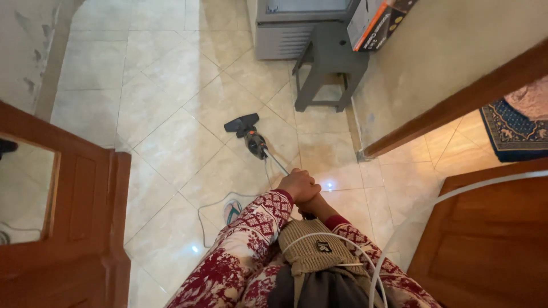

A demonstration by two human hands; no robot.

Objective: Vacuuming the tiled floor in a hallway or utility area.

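Head view, looking down over the person's front.

Left hand [298,185]: fingers curled and pressed together in a closed grip round the top of the vacuum cleaner [254,141] wand. I see its knuckles and back only.

Right hand [317,204]: mostly hidden beneath and just behind the left one; the wrist and a strip of the hand show. It touches the left hand, but I cannot tell whether its fingers are spread or wrapped round the handle.

Both sleeves are red and white patterned knit.

The thin wand runs away from the hands, forward and to their left, down to the dark motor body and a flat black floor head [242,122] resting on the pale glossy tile floor [171,102], well ahead of the hands.

A thin grey cord [206,212] loops on the tiles to the left of the hands, near a foot in a sandal [231,211] just below and left of them.

Close under the hands, against the body, hangs a beige knitted bag [311,251] with a white cable [365,262] curving over it.

Far ahead of the hands, a grey stool [330,63] with a cardboard box [377,20] on it, beside a grey appliance [285,31]. Brown wooden doors [74,228] flank both sides. A patterned rug [514,128] lies far to the right.
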